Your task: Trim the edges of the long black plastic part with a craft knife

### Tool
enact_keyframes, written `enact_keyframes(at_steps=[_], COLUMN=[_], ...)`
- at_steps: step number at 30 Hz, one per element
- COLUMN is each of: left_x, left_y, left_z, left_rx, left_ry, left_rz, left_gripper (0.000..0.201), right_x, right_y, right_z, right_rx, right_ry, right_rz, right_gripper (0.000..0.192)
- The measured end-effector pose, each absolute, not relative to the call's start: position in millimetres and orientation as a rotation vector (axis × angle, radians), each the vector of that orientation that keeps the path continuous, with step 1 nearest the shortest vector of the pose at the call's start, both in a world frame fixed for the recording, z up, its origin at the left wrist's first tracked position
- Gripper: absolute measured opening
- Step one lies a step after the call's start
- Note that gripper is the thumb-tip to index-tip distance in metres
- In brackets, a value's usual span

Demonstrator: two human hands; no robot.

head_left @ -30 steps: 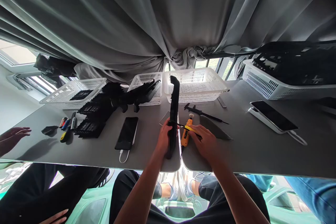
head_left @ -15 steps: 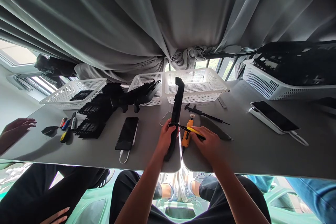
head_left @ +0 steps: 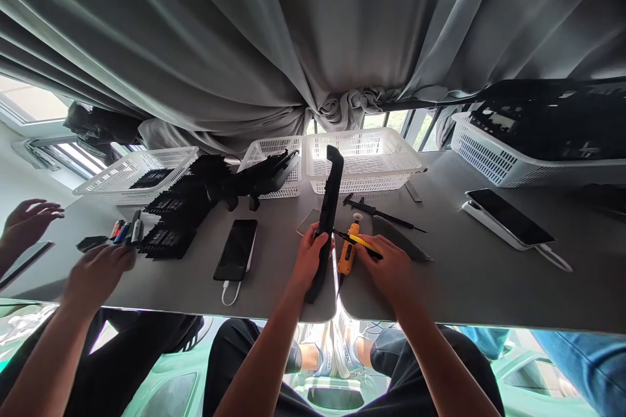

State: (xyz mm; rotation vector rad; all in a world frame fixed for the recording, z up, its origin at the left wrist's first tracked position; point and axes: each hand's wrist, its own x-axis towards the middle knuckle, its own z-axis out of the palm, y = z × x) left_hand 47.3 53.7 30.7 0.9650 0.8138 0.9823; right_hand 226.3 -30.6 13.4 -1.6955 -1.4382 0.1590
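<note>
Your left hand [head_left: 309, 257] is clenched around the lower part of a long black plastic part [head_left: 327, 215], which stands tilted on the desk [head_left: 464, 280] right at the near edge, its hooked top end leaning toward the white basket [head_left: 364, 158] behind it. Your right hand [head_left: 388, 267] has its fingers [head_left: 368, 259] closed on a thin yellow-and-black tool [head_left: 356, 241] whose tip meets the black part just above your left thumb. An orange tool [head_left: 347, 254] lies flat between your hands, touching neither the basket nor the edge.

The near edge of the desk runs just under both wrists, with a seam between two desk halves directly below the black part. Bare desk lies to your right, up to a phone [head_left: 506, 216] on a white pad. To your left, a second phone [head_left: 238, 247] with a white cable lies near, then a heap of black slotted parts [head_left: 176, 212]. Behind the orange tool lie a black caliper-like tool [head_left: 376, 210] and a dark flat sheet [head_left: 398, 238].

The black part is matte, narrow and straight-sided, bent at the top.

At far left another person's hand [head_left: 98, 270] rests by the desk edge.
</note>
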Motion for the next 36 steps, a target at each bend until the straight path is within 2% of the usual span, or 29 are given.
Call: enact_keyframes(at_steps=[8, 17, 30, 36], left_x=[47.4, 46.8, 41.1, 43.2], left_y=[53.6, 49.3, 56.1, 55.3], left_z=[25.3, 36.7, 38.3, 35.7], left_rx=[0.991, 0.974, 0.829, 0.838], left_ry=[0.813, 0.786, 0.721, 0.728], left_rz=[1.002, 0.927, 0.899, 0.889], left_gripper=[0.058, 0.053, 0.039, 0.042], right_x=[226.6, 227.8, 226.3, 225.9], right_y=[-31.0, -30.3, -30.5, -31.0], right_z=[16.1, 15.8, 16.3, 17.4], right_rx=[-1.691, -1.716, -1.670, -1.693], right_ry=[-1.403, -1.349, -1.401, -1.367], right_rz=[0.188, 0.158, 0.175, 0.123], right_gripper=[0.040, 0.045, 0.038, 0.040])
